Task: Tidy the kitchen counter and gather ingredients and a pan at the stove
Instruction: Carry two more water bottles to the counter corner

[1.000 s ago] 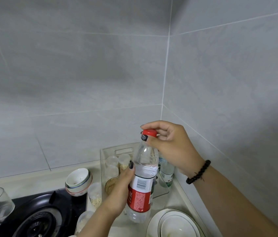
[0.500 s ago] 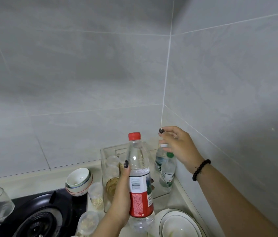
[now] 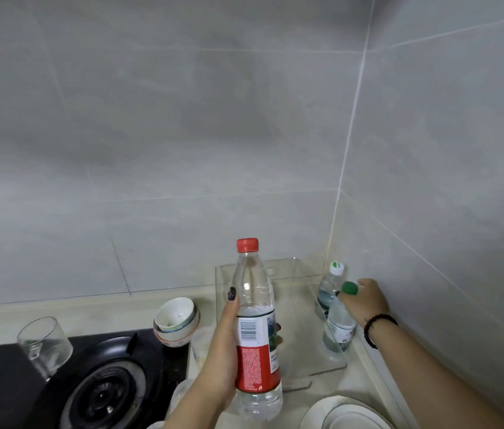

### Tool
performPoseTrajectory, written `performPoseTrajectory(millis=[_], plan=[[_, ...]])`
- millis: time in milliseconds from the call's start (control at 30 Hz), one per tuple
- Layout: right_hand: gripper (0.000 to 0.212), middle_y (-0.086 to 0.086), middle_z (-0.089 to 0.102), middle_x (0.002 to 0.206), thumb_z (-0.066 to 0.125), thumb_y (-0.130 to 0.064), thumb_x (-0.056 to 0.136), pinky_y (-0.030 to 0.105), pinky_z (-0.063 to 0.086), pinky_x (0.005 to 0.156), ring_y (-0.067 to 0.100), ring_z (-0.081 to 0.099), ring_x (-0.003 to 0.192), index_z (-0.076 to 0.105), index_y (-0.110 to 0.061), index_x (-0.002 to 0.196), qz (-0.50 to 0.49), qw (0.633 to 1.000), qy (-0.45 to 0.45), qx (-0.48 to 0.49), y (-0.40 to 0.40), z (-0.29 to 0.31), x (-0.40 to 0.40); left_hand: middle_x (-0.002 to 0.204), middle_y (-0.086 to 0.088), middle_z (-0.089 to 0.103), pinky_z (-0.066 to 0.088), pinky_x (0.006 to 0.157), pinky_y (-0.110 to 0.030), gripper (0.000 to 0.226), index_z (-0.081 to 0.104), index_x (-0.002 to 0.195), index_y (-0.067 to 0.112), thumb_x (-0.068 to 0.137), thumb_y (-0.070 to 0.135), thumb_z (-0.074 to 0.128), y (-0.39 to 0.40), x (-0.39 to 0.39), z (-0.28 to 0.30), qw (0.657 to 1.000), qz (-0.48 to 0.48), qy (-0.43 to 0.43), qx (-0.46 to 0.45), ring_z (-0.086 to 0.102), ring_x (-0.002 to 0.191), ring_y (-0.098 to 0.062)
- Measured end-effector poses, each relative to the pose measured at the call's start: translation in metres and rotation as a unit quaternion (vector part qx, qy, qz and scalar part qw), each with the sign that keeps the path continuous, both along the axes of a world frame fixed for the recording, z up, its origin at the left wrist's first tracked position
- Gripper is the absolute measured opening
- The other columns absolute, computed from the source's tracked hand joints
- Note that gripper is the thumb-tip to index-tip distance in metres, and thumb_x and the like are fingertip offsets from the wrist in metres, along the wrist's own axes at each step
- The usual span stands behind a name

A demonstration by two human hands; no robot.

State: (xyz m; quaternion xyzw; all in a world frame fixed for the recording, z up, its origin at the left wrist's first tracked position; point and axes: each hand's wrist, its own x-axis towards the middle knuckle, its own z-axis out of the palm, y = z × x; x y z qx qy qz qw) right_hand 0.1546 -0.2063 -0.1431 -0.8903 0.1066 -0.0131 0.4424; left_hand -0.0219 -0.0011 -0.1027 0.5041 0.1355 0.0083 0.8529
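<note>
Fingers [image 3: 229, 308] wrap red-capped bottle [image 3: 257, 335]; right hand [image 3: 365, 301] grips green-capped bottle [image 3: 339, 323].

stacked plates [image 3: 342, 418] cut by bottom edge, stove [image 3: 102, 394] cropped at left, red-capped bottle [image 3: 257, 329] label unreadable

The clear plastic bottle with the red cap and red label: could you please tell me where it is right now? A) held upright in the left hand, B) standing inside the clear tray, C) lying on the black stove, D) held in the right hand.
A: the left hand wraps the clear plastic bottle with the red cap and red label, upright, while the right hand reaches the small green-capped bottle.
</note>
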Motion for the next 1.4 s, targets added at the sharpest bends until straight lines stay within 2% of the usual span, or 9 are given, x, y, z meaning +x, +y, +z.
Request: performPoseTrajectory(millis=[33,100,333,633,800,967,1100,1200,1400], plan=[[0.016,0.011,0.057,0.076,0.072,-0.011,0.073,0.031,0.044,0.068,0.029,0.060,0.077,0.059,-0.006,0.081,-0.003,1.000,0.000,0.007,0.001,-0.005,0.003,0.084,-0.021,0.068,0.055,0.067,-0.035,0.074,0.072,0.091,0.001,0.074,0.069,0.049,0.003,0.001,-0.001,1.000,0.007,0.005,-0.004,0.066,0.069,-0.029],[0.015,0.010,0.059,0.063,0.070,-0.008,0.074,0.028,0.043,0.060,0.025,0.057,0.063,0.059,-0.006,0.065,0.000,1.000,-0.003,0.011,0.003,-0.015,0.009,0.085,-0.021,0.064,0.050,0.071,-0.037,0.077,0.070,0.094,0.001,0.076,0.075,0.056,0.009,0.002,-0.005,1.000,0.008,0.007,-0.022,0.063,0.071,-0.030],[0.011,0.017,0.067,0.089,0.064,-0.013,0.083,0.030,0.045,0.071,0.031,0.062,0.082,0.062,-0.004,0.089,0.004,0.999,-0.039,-0.004,0.005,-0.043,0.023,0.092,-0.023,0.054,0.043,0.072,-0.038,0.091,0.056,0.113,-0.002,0.071,0.079,0.058,0.021,0.011,-0.021,0.997,0.013,0.034,-0.073,0.054,0.075,-0.032],[0.011,0.013,0.063,0.079,0.062,-0.012,0.087,0.030,0.038,0.066,0.030,0.056,0.073,0.058,-0.005,0.081,-0.017,0.994,-0.111,-0.004,0.001,-0.045,0.007,0.091,-0.022,0.062,0.048,0.074,-0.038,0.075,0.068,0.103,0.001,0.084,0.071,0.049,0.011,0.007,-0.017,0.999,0.030,0.019,-0.033,0.060,0.073,-0.031],[0.011,0.007,0.059,0.081,0.064,-0.016,0.087,0.029,0.037,0.071,0.024,0.051,0.078,0.059,-0.007,0.082,-0.036,0.980,-0.192,0.048,0.001,-0.013,-0.012,0.085,-0.022,0.065,0.052,0.070,-0.037,0.070,0.074,0.088,0.003,0.086,0.065,0.042,0.003,0.002,-0.009,0.999,0.030,0.012,-0.014,0.063,0.070,-0.030],[0.010,0.006,0.063,0.090,0.065,-0.021,0.088,0.031,0.040,0.078,0.022,0.053,0.087,0.062,-0.012,0.090,-0.028,0.958,-0.270,0.095,-0.001,0.027,-0.032,0.087,-0.023,0.071,0.055,0.063,-0.035,0.071,0.073,0.091,0.003,0.073,0.065,0.045,-0.006,-0.002,-0.001,1.000,0.029,0.002,-0.005,0.068,0.070,-0.031],[0.019,0.004,0.062,0.103,0.066,-0.025,0.088,0.030,0.041,0.086,0.023,0.055,0.103,0.062,-0.011,0.101,-0.025,0.948,-0.280,0.150,0.001,0.062,-0.046,0.094,-0.025,0.072,0.053,0.070,-0.038,0.076,0.070,0.104,0.000,0.073,0.065,0.044,-0.015,-0.009,0.006,1.000,0.022,0.001,-0.001,0.070,0.074,-0.031],[0.025,0.007,0.064,0.107,0.068,-0.030,0.086,0.033,0.046,0.087,0.021,0.059,0.102,0.063,-0.011,0.102,-0.015,0.942,-0.287,0.171,0.002,0.089,-0.061,0.095,-0.027,0.070,0.052,0.074,-0.040,0.081,0.068,0.108,-0.003,0.070,0.065,0.047,-0.021,-0.014,0.009,0.999,0.030,0.006,-0.022,0.069,0.073,-0.033],[0.013,-0.006,0.065,0.089,0.072,-0.035,0.082,0.040,0.051,0.089,0.019,0.063,0.094,0.066,-0.023,0.087,0.020,0.932,-0.254,0.257,0.005,0.131,-0.098,0.096,-0.030,0.069,0.050,0.088,-0.051,0.080,0.068,0.108,-0.004,0.074,0.065,0.046,-0.028,-0.028,0.016,0.998,0.032,0.006,-0.045,0.069,0.075,-0.036]])
